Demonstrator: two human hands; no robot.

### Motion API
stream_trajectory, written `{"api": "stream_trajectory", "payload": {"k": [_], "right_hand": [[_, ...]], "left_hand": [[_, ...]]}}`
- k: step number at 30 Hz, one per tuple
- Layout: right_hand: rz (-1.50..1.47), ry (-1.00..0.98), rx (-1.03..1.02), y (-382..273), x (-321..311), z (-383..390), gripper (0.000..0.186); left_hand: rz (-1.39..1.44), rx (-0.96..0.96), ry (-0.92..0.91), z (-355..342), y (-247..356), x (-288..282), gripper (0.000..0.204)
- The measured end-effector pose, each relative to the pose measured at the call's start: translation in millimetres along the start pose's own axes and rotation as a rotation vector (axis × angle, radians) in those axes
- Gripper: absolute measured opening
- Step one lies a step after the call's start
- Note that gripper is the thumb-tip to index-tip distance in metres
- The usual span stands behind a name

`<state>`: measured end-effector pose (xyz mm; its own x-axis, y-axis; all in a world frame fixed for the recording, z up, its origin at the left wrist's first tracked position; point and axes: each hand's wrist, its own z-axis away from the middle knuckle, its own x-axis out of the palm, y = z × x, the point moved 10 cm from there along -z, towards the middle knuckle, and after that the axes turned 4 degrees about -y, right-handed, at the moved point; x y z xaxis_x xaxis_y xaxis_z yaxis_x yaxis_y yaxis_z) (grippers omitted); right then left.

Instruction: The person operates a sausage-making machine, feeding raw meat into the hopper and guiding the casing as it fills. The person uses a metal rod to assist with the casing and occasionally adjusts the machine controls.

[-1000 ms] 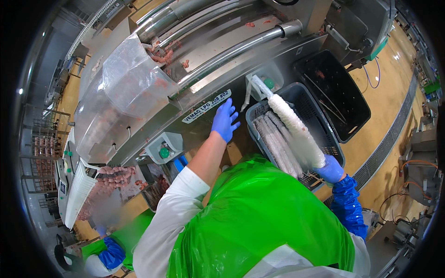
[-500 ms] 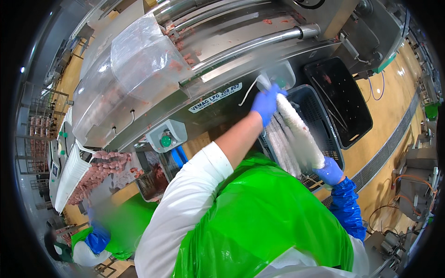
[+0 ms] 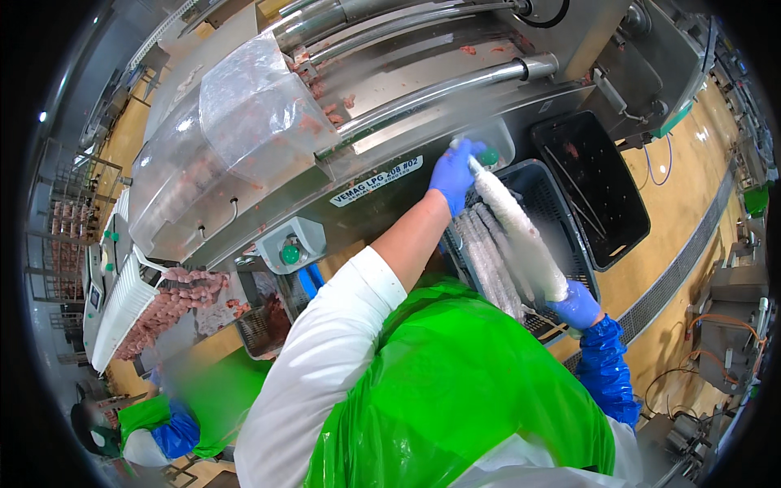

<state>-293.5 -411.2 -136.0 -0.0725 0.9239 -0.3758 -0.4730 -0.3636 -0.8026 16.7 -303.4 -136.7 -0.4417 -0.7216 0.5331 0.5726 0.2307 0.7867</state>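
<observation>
A long white, wrinkled stick of shirred sausage casing (image 3: pixel 521 224) slants above a dark crate, held between my gloved hands. My left hand (image 3: pixel 454 172) closes around its narrow far end, where a small white tip shows past the fingers. Lower right, my right hand (image 3: pixel 576 304) grips the thick near end; its fingertips are partly hidden. Beneath lie several more casing sticks (image 3: pixel 488 260), side by side along the left of the crate (image 3: pixel 592 264).
A black bin (image 3: pixel 622 203) stands tilted beside the crate. Ahead is a steel machine (image 3: pixel 439 134) with green-button housings (image 3: pixel 291 236). Linked sausages (image 3: pixel 175 305) hang at left, near a co-worker's green apron (image 3: pixel 224 398). A floor drain (image 3: pixel 679 264) runs along the right.
My left hand has shifted slightly left and down, and the casing's far end now narrows toward it. The loose white strand that hung beside that hand no longer shows. My right hand barely moved.
</observation>
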Motion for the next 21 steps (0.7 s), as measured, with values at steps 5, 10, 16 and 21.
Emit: {"api": "stream_trajectory", "payload": {"k": [5,10,16,21], "right_hand": [[-0.025,-0.009,0.078,-7,-5,-5,0.039],[-0.122,0.012,0.131,2,-5,0,0.037],[-0.423,0.119,0.021,20,-15,-13,0.025],[-0.722,0.256,-0.172,-39,-38,-38,0.016]], "left_hand": [[-0.158,0.017,-0.143,-13,-43,4,0.035],[-0.266,-0.057,-0.187,-10,-27,29,0.038],[-0.344,-0.043,-0.172,23,-3,33,0.062],[-0.944,-0.22,-0.617,80,-77,27,0.051]]}}
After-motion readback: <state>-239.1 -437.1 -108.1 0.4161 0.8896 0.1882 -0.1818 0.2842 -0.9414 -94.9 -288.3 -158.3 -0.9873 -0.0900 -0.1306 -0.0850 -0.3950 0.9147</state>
